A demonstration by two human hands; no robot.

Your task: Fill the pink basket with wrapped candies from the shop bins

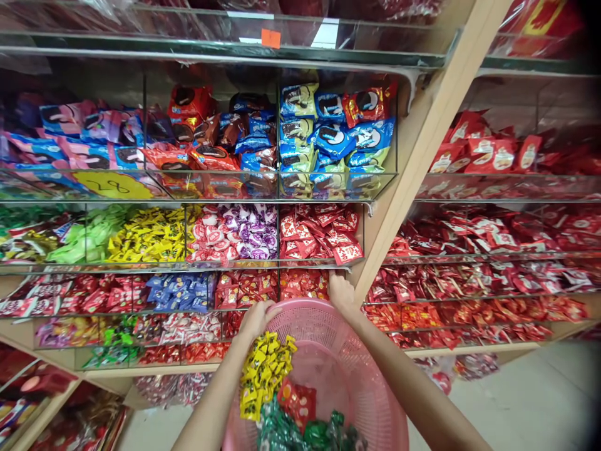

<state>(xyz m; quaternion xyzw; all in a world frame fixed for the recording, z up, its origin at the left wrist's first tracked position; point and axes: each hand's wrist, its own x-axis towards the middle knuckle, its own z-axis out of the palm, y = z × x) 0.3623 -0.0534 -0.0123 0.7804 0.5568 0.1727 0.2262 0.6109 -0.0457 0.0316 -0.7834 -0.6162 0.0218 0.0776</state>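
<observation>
One bare left hand (254, 318) pinched the pink basket (307, 321), at six o'clock, by its eleven-o'clock rim, probably to keep the candies (268, 371) from tipping; whether the right hand (340, 290), near one o'clock, gripped I couldn't tell.

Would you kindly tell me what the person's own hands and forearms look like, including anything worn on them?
The left hand and right hand are ungloved, with no rings that I can make out. The left forearm and right forearm are bare, with no sleeve, watch or bracelet visible.
</observation>
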